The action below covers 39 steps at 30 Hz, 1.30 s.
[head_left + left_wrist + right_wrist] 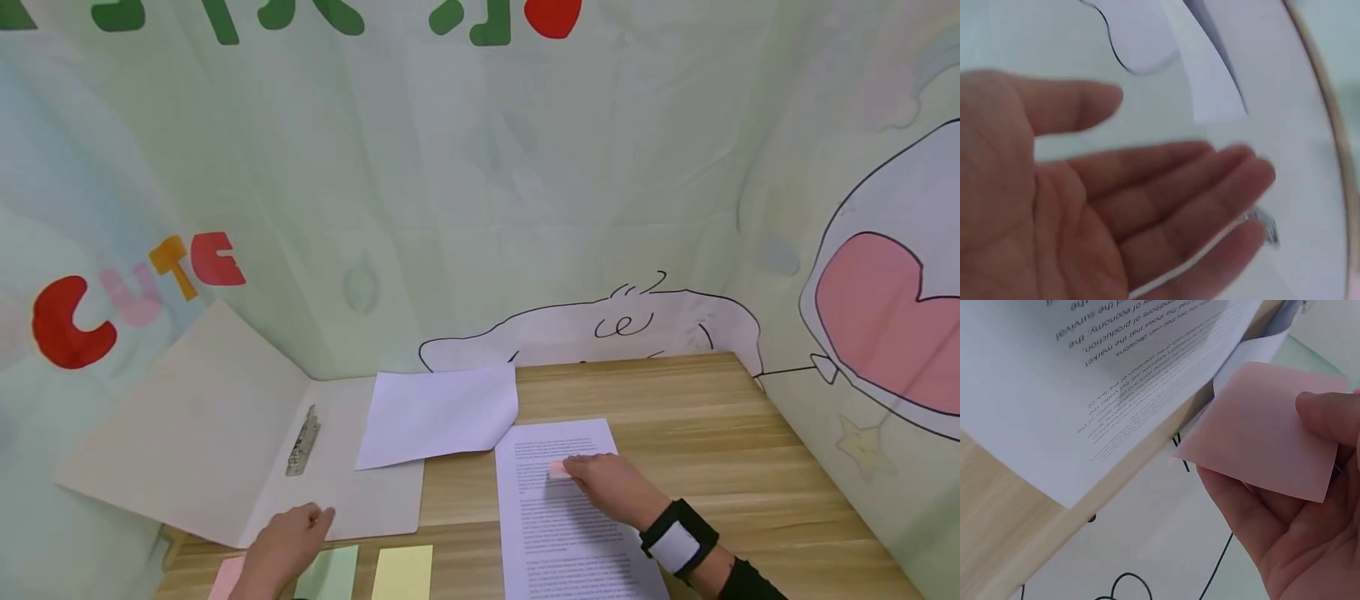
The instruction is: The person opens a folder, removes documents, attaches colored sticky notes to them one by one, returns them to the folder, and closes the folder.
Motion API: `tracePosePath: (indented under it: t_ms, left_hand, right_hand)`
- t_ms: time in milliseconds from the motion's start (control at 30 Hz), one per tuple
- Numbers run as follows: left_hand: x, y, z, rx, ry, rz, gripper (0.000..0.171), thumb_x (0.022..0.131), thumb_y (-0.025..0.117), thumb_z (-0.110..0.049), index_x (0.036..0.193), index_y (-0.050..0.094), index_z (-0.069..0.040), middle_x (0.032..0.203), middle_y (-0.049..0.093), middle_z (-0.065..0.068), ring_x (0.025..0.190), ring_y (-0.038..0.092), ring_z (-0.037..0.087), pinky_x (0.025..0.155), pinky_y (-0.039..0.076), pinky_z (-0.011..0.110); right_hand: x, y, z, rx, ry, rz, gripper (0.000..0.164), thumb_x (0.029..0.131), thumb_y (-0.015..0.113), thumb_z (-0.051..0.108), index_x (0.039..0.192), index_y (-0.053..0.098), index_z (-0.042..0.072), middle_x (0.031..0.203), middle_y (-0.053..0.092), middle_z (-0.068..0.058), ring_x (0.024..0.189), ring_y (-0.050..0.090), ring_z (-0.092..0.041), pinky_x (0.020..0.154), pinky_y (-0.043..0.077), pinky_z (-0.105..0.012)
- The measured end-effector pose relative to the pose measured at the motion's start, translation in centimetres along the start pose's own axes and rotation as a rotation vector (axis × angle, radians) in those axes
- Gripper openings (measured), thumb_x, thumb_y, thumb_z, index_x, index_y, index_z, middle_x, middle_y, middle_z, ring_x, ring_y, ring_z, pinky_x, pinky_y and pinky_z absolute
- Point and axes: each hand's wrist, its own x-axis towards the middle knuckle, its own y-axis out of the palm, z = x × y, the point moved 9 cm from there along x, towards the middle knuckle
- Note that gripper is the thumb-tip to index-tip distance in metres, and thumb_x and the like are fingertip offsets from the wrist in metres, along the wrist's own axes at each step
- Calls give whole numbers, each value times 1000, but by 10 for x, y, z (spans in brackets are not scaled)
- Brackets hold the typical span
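Observation:
My right hand (pixel 618 487) pinches a pink sticky note (pixel 1260 428) between thumb and fingers. It is over the upper part of a printed sheet of text (pixel 540 517). In the right wrist view the note's free edge points away from the hand. My left hand (pixel 288 542) holds nothing, its fingers loosely extended in the left wrist view. Below the open folder (pixel 375 508), it overlaps a pink sticky note pad (pixel 225 577) and a green one (pixel 333 571) in the head view. A yellow pad (pixel 405 571) lies just right of them.
The folder's raised cover (pixel 180 433) leans to the left, and a metal clip (pixel 303 442) sits near its fold. A blank white sheet (pixel 442 417) lies partly over the folder and the wooden table (pixel 705 417). A printed curtain (pixel 525 192) hangs behind.

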Motion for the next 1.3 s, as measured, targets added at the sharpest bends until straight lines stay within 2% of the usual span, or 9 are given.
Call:
tracePosePath:
  t_ms: [133,300,500,567,633,700,800,1033,1300]
  left_hand:
    - [13,21,-61,-38,214,44,23,97,49,-18,80,62,-8,60,43,-3,56,40,13,55,35,31]
    - [30,50,-121,-44,441,66,30,97,47,-14,67,48,-14,56,34,-8,50,34,7,50,31,25]
    - [46,79,-174,-49,531,68,24,96,47,-16,72,48,-12,61,39,-3,55,39,11,51,35,29]
    - [49,89,-189,-23,550,73,17,96,48,-17,87,57,-6,71,52,2,63,47,14,57,41,33]
    - [51,98,-203,27,576,69,24,95,49,-17,105,60,2,92,63,12,80,59,20,71,48,36]
    - [52,108,-214,85,599,62,37,95,50,-18,121,54,9,115,61,21,103,59,26,88,47,39]
    - [54,123,-227,143,614,62,49,95,50,-19,131,44,13,134,46,28,126,44,35,103,35,42]
    - [57,142,-241,190,623,53,53,92,55,-22,131,45,11,135,45,28,126,43,37,102,36,41]
    - [62,154,-245,270,571,34,55,89,59,-25,132,48,8,134,48,25,125,44,39,101,38,42]
  right_hand:
    - [11,4,8,-86,-51,-29,22,89,63,11,110,69,6,104,69,-6,90,67,-21,74,54,-35]
    - [25,15,14,-163,-112,-51,21,90,62,11,109,69,6,107,67,-7,98,65,-21,78,53,-35]
    - [42,31,16,-256,-129,-43,23,89,62,10,111,68,6,111,66,-8,105,62,-23,81,52,-35]
    - [46,36,16,-293,-136,-44,24,89,62,10,112,68,6,112,66,-8,106,61,-23,82,51,-35]
    - [49,38,15,-319,-142,-44,24,89,62,11,112,68,7,113,66,-8,108,61,-22,85,50,-34]
    - [51,40,16,-331,-153,-45,24,89,62,10,112,68,7,113,66,-8,108,60,-22,87,49,-34]
    - [52,43,16,-347,-174,-41,24,88,62,8,111,68,7,113,66,-7,109,60,-22,90,48,-33]
    - [50,50,16,-386,-230,-46,19,87,61,9,104,70,9,107,66,-5,105,61,-20,87,49,-31]
    - [48,51,19,-426,-293,-51,12,85,63,13,96,68,13,95,64,0,99,61,-17,81,50,-28]
